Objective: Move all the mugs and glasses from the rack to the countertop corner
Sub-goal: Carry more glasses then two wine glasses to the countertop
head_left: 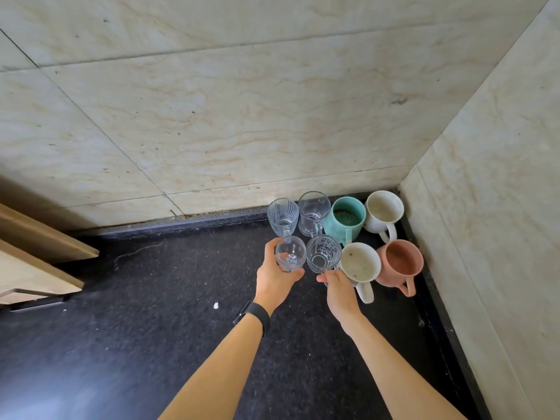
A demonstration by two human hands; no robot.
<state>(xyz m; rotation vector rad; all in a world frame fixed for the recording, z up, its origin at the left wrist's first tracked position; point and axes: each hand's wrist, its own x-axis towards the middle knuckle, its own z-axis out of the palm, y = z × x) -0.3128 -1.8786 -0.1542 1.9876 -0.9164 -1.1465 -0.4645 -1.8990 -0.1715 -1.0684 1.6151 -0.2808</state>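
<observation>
Both hands reach into the countertop [181,298] corner: the left hand [277,278] is wrapped around a plain clear glass [290,253], and the right hand [339,287] seems to pinch the handle of a patterned glass mug [323,253], though the grip is partly hidden. Beside them stand two more glasses [282,216], a teal mug [347,216], two white mugs [383,211] and a pink mug [400,262].

Mugs [360,262] and glasses [313,212] crowd the walled corner; the dark countertop [151,313] leftward lies open.
</observation>
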